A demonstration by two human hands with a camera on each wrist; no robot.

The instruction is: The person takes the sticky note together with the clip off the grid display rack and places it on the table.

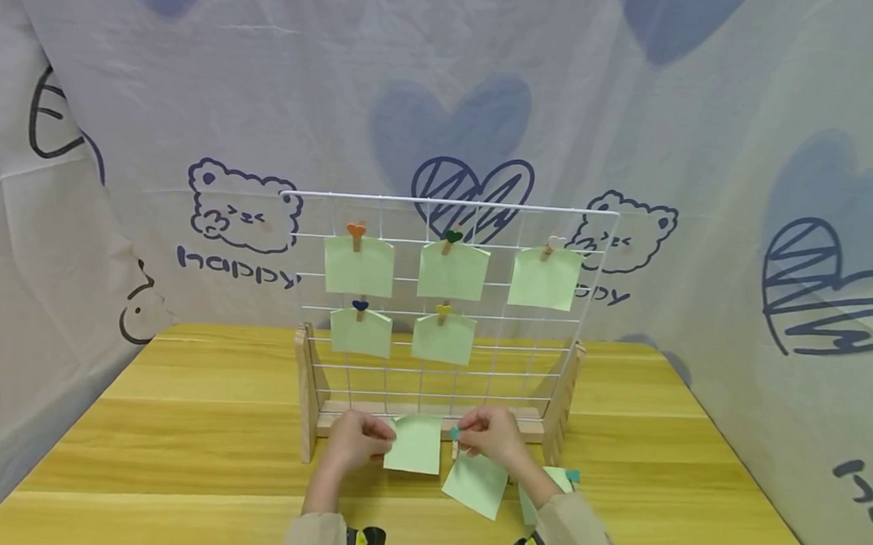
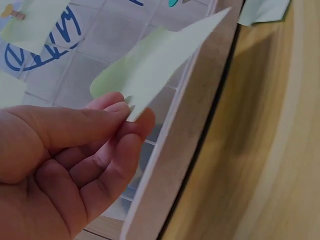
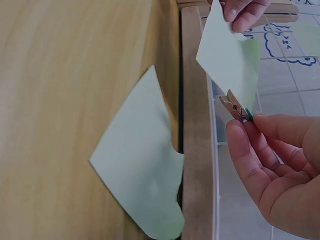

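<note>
Between thumb and fingers, my left hand (image 1: 354, 441) pinches the edge of a pale green paper note (image 1: 416, 449) in front of the rack's lower bar. The note bends a little in the left wrist view. My right hand (image 1: 492, 434) pinches a small wooden clothespin (image 3: 231, 104) with a teal heart, right of the note. In the right wrist view the clothespin's end overlaps the note's lower corner. Behind both hands stands a white wire grid rack (image 1: 440, 200) with several green notes clipped on it in two rows.
Wooden legs (image 1: 305, 405) hold the grid up on the wood-grain table (image 1: 181, 424). Near my right forearm lie a loose green note (image 1: 477, 487) and another note (image 1: 525, 504) with a teal clip (image 1: 572, 476) by it. A printed white cloth (image 1: 446, 45) hangs behind.
</note>
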